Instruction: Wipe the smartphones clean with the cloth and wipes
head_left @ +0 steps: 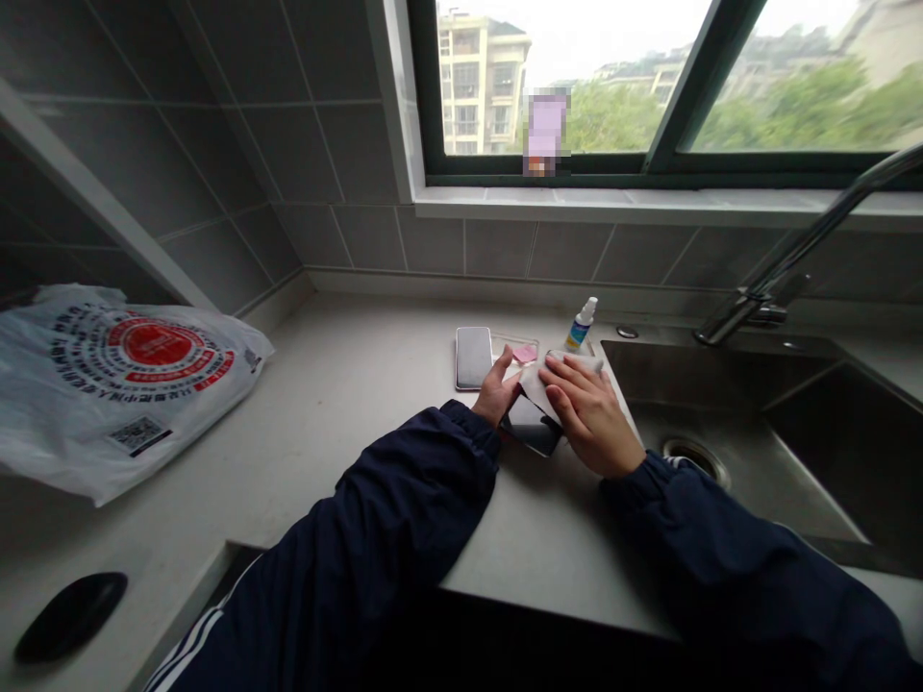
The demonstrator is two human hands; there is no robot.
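Head view. The left hand has its grip closed on the far left edge of a dark phone, which rests tilted on the counter just left of the sink. The right hand lies flat, its grip spread, with the fingers pressing a white cloth onto the phone's screen. A second phone lies flat just beyond the left hand. A small spray bottle stands upright behind the cloth. A printed plastic bag lies well apart, far left.

Pale grey cloth, black phone, red-ringed white bag
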